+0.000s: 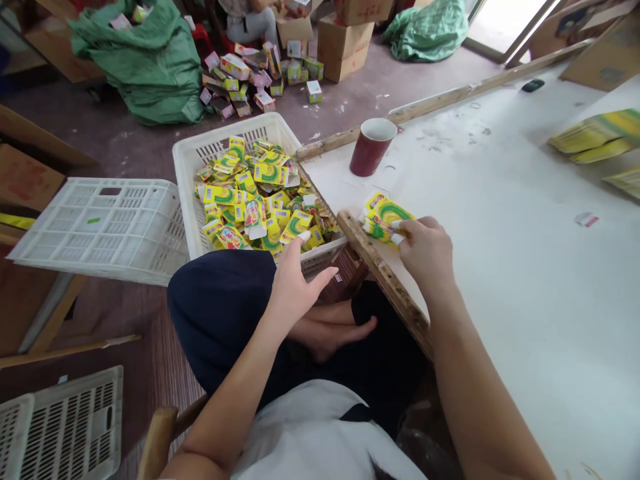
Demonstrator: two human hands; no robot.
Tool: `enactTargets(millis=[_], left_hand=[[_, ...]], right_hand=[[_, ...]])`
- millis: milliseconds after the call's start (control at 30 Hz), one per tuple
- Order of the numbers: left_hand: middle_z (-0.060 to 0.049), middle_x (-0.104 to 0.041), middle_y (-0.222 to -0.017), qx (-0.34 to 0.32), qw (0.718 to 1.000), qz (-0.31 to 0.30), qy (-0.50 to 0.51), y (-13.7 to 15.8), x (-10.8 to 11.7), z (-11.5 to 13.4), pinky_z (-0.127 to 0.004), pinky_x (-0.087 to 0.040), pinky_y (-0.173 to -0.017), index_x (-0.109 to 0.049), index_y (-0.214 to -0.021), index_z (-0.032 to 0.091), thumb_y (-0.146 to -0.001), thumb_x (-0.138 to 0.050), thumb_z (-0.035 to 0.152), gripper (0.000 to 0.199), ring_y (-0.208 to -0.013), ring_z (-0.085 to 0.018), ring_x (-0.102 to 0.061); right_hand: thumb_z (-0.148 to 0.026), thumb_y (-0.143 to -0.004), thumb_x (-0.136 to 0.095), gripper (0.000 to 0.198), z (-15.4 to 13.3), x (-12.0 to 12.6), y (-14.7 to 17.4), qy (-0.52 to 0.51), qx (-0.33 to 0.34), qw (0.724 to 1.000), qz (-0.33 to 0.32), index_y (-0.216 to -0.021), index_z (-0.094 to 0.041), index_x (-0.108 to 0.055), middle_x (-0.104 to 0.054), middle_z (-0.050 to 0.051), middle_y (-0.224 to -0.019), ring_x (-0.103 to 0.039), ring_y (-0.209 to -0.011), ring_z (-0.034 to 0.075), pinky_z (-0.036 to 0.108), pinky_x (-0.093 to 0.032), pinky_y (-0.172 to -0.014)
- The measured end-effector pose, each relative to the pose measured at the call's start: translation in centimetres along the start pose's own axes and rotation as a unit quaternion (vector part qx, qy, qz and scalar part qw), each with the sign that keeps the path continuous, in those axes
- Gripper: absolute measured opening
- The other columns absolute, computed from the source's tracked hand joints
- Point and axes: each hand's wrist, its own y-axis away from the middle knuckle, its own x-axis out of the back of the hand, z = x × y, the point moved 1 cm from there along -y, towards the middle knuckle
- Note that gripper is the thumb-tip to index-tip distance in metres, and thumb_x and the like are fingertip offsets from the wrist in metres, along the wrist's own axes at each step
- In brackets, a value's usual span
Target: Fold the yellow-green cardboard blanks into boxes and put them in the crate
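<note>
My right hand [427,250] is closed on a few small yellow-and-green cartons [384,212] at the near-left edge of the white table [505,267]. White covers show on its fingertips. My left hand [293,287] has thumb and forefinger spread and holds nothing; its white-capped fingertip reaches the near rim of a white plastic crate [181,180]. Whether that fingertip touches a carton there I cannot tell. Inside the crate lies a loose heap of similar yellow cartons [273,175], some with open flaps.
A dark red mug [373,148] stands on the table by its raised wooden edge [385,283]. Flat yellow stacks [597,137] lie at the right. Another white crate [100,223] is at left. Beyond are a green sack [145,63], scattered boxes [245,73] and a seated person [250,23].
</note>
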Motion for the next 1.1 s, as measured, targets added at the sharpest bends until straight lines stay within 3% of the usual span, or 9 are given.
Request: enactTargets(millis=[100, 233, 467, 567, 767, 933, 1100], left_hand=[[-0.011, -0.060, -0.127, 0.002, 0.999, -0.031, 0.014, 0.1, -0.1, -0.1, -0.046, -0.044, -0.104, -0.051, -0.121, 0.020, -0.078, -0.072, 0.035, 0.050, -0.124, -0.027, -0.055], [-0.012, -0.062, -0.123, 0.001, 0.998, -0.058, 0.040, -0.2, 0.1, -0.2, -0.044, -0.046, -0.103, -0.055, -0.116, 0.017, -0.078, -0.071, 0.032, 0.044, -0.119, -0.027, -0.058], [-0.011, -0.068, -0.117, 0.023, 0.992, -0.103, 0.076, 0.6, -0.6, 0.0, -0.045, -0.049, -0.100, -0.060, -0.110, 0.018, -0.078, -0.071, 0.028, 0.035, -0.108, -0.025, -0.064], [-0.009, -0.068, -0.117, 0.020, 0.986, -0.130, 0.098, 0.9, -0.9, 0.4, -0.043, -0.050, -0.100, -0.061, -0.110, 0.020, -0.077, -0.073, 0.025, 0.036, -0.108, -0.023, -0.066], [-0.010, -0.070, -0.116, 0.038, 0.982, -0.151, 0.109, 1.2, -0.8, 0.3, -0.043, -0.051, -0.098, -0.061, -0.112, 0.018, -0.077, -0.073, 0.024, 0.037, -0.106, -0.023, -0.067], [-0.011, -0.071, -0.114, 0.048, 0.981, -0.152, 0.108, 1.0, -1.0, 0.0, -0.042, -0.052, -0.097, -0.061, -0.112, 0.017, -0.077, -0.073, 0.023, 0.037, -0.105, -0.023, -0.068], [-0.011, -0.071, -0.114, 0.055, 0.975, -0.168, 0.132, 0.8, -1.3, 0.6, -0.041, -0.051, -0.099, -0.061, -0.111, 0.017, -0.077, -0.073, 0.022, 0.036, -0.106, -0.022, -0.068]], right_hand=[[-0.015, -0.075, -0.050, 0.032, -0.4, 0.0, 0.4, 0.000, -0.004, 1.000, 0.010, -0.100, -0.021, -0.070, -0.061, 0.010, -0.094, -0.059, -0.087, 0.027, 0.039, -0.048, -0.074], [-0.019, -0.074, -0.055, 0.041, -0.8, 0.5, 1.0, 0.039, -0.041, 0.997, 0.047, -0.114, -0.017, -0.064, -0.060, 0.014, -0.103, -0.057, -0.091, 0.031, 0.044, -0.045, -0.078], [-0.018, -0.072, -0.055, 0.032, -0.7, 0.4, 1.0, 0.050, -0.075, 0.995, 0.036, -0.104, -0.016, -0.060, -0.063, 0.011, -0.089, -0.057, -0.083, 0.029, 0.043, -0.044, -0.077], [-0.015, -0.070, -0.054, 0.035, -0.3, 0.2, 1.0, 0.013, -0.079, 0.996, 0.045, -0.105, -0.017, -0.055, -0.062, 0.008, -0.085, -0.056, -0.080, 0.027, 0.041, -0.044, -0.075], [-0.021, -0.072, -0.058, 0.037, 0.2, 0.5, 1.7, -0.005, -0.086, 0.994, 0.064, -0.108, -0.019, -0.053, -0.058, 0.013, -0.104, -0.057, -0.087, 0.029, 0.045, -0.045, -0.078], [-0.016, -0.073, -0.055, 0.032, 0.4, 0.9, 1.6, 0.014, -0.101, 0.994, 0.025, -0.105, -0.019, -0.053, -0.064, 0.012, -0.095, -0.059, -0.092, 0.032, 0.051, -0.042, -0.084], [-0.018, -0.067, -0.064, 0.039, 0.4, 1.3, 1.1, -0.023, -0.130, 0.991, 0.030, -0.103, -0.020, -0.050, -0.063, 0.011, -0.095, -0.059, -0.095, 0.033, 0.049, -0.046, -0.082]])
